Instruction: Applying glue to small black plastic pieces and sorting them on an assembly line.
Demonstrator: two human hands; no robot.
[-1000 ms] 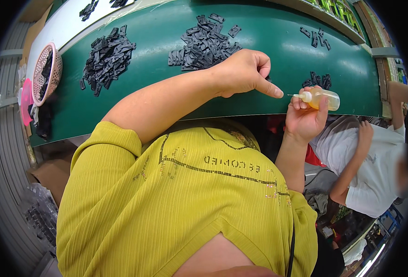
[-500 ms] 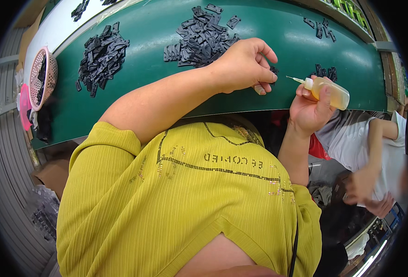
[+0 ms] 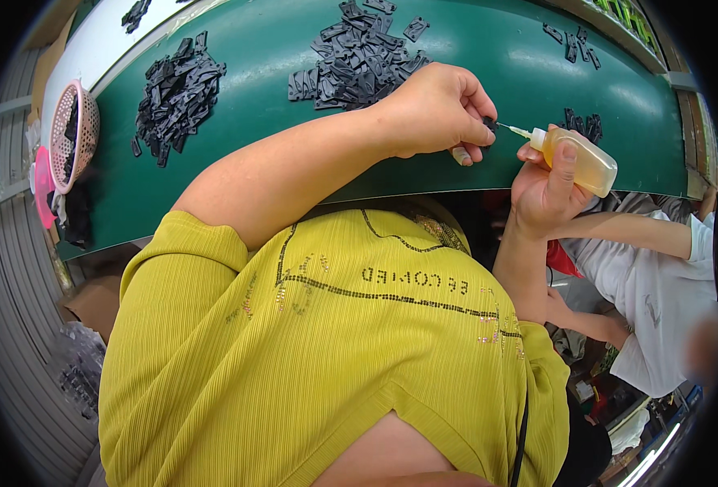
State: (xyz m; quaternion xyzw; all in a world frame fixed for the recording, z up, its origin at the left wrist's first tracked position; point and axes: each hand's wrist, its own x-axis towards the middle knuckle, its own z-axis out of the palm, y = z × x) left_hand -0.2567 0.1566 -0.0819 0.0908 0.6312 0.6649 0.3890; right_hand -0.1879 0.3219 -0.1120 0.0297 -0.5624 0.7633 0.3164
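Between its thumb and fingers, my left hand (image 3: pixel 447 114) pinches a small black plastic part (image 3: pixel 490 124), mostly hidden by the fingertips. My right hand (image 3: pixel 544 183) is wrapped round a squeeze bottle (image 3: pixel 586 162) of pale amber liquid with a white cap. The bottle lies tilted, and its thin needle tip (image 3: pixel 515 130) points left, at or very near the black part. Whether they touch I cannot tell. Beyond my left hand spreads a large pile of flat black parts (image 3: pixel 359 57). A few more black parts (image 3: pixel 582 126) lie just past the bottle.
Another black pile (image 3: pixel 179 93) lies on the green table (image 3: pixel 261 97) at the left. Beside it stands a pink basket (image 3: pixel 91 130) with dark pieces. Several loose parts (image 3: pixel 572 45) lie at the far right. A person in a white shirt (image 3: pixel 619 268) is close on my right.
The bottle's needle tip has moved left to the black part in my left hand. My left hand has shifted slightly right. The person at the right has reached an arm toward the table.
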